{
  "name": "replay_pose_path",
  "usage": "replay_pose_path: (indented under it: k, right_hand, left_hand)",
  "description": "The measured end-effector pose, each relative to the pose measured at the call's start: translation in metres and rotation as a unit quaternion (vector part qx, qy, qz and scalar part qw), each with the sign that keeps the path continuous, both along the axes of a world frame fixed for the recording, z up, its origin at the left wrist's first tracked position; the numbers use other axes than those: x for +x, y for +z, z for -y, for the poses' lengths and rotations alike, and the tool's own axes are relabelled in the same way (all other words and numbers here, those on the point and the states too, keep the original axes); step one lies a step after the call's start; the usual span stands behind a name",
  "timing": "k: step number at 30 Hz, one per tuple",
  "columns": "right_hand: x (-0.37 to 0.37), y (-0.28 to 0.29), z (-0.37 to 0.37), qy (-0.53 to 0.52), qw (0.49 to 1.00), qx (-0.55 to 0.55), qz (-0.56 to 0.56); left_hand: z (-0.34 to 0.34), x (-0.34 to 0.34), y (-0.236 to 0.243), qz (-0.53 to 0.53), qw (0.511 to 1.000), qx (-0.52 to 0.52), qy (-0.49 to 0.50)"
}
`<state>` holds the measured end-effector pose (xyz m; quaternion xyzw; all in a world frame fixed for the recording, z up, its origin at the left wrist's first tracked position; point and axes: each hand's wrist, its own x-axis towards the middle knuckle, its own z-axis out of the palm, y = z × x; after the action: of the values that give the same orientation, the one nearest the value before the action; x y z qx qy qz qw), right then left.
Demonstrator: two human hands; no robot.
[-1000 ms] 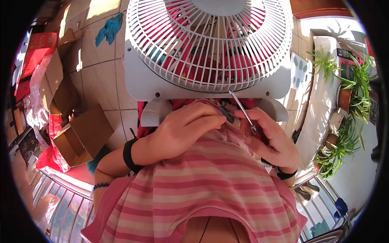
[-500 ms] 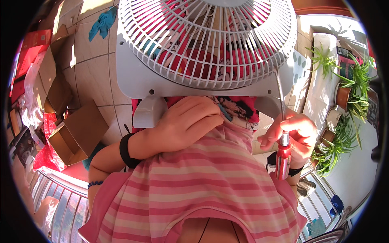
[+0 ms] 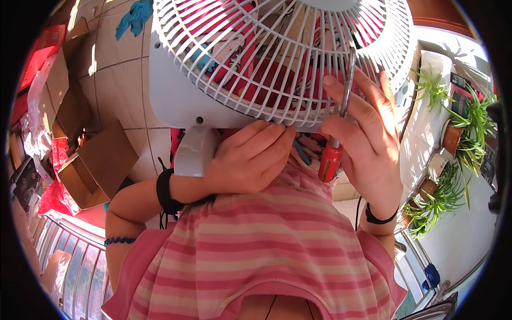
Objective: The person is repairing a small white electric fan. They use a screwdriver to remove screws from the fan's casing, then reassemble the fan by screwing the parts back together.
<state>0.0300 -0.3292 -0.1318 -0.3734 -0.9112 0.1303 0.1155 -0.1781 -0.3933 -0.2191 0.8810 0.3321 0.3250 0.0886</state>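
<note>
A pale grey round fan grille (image 3: 250, 96) sits skewed to the right over its light grey fan housing (image 3: 178, 101), on my lap. My left hand (image 3: 250, 162) is closed at the grille's near rim, fingertips pinching its lower edge. Beside it is a grey foot (image 3: 196, 152) of the housing. My right hand (image 3: 373, 144) holds a screwdriver (image 3: 330, 160) with a red handle between thumb and fingers, its metal shaft pointing away across the grille. The other right fingers reach onto the grille's bars. Through the bars shows red patterned cloth.
Open cardboard boxes (image 3: 101, 165) and red bags stand on the left. A teal cloth (image 3: 134, 18) lies on the tiled floor (image 3: 122, 80) at the far left. Potted spider plants (image 3: 445, 197) line the right side, near a metal railing (image 3: 85, 261).
The grille has shifted right and sits askew on the housing. My right hand has moved up and inward with the screwdriver, onto the grille. My left fingers have come to the grille's rim.
</note>
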Motion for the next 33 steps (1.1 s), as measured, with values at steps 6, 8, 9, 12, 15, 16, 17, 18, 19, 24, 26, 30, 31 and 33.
replay_pose_path:
  k: [6,8,9,12,15,16,17,18,19,24,26,30,31,33]
  right_hand:
    - [0.004,-0.003,0.005,0.023,1.000,-0.007,0.003]
    - [0.005,-0.001,0.006,0.026,1.000,-0.010,0.011]
    - [0.005,0.000,0.007,0.028,0.999,-0.009,0.016]
    - [0.007,0.000,0.009,0.036,0.999,-0.005,0.014]
    - [0.010,-0.004,0.012,0.039,0.999,0.006,0.007]
    - [0.011,-0.005,0.013,0.041,0.999,-0.001,0.010]
    - [0.013,-0.007,0.013,0.042,0.999,0.009,0.001]
    - [0.015,-0.009,0.013,0.047,0.999,0.010,-0.003]
    - [0.016,-0.012,0.012,0.051,0.999,0.012,-0.007]
    - [0.020,-0.018,0.008,-0.020,0.950,-0.070,-0.303]
    - [0.022,-0.011,0.010,-0.042,0.911,-0.134,-0.388]
    - [0.024,0.011,0.019,-0.067,0.843,-0.330,-0.419]
    - [0.023,0.014,0.020,-0.051,0.858,-0.351,-0.371]
    - [0.018,0.016,0.021,-0.056,0.878,-0.345,-0.327]
  left_hand:
    - [0.003,-0.006,-0.003,-0.034,0.999,0.028,0.006]
    - [0.003,-0.008,-0.005,-0.040,0.999,0.034,-0.001]
    - [0.002,-0.008,-0.006,-0.037,0.999,0.037,0.003]
    - [0.001,-0.007,-0.009,-0.025,0.998,0.056,0.020]
    - [0.000,-0.003,-0.011,-0.004,0.993,0.104,0.053]
    - [0.000,-0.002,-0.010,0.002,0.992,0.112,0.065]
    - [0.000,-0.002,-0.009,0.008,0.990,0.119,0.076]
    - [0.001,-0.004,-0.006,0.030,0.995,0.074,0.060]
    - [0.001,-0.007,-0.003,0.053,0.997,0.029,0.045]
    - [0.001,-0.011,0.005,0.177,0.980,-0.085,0.025]
    - [0.002,-0.010,0.007,0.235,0.966,-0.109,0.028]
    - [0.006,-0.012,0.013,0.307,0.928,-0.209,0.030]
    - [0.007,-0.011,0.015,0.323,0.917,-0.234,0.028]
    - [0.007,-0.009,0.018,0.354,0.896,-0.268,0.020]
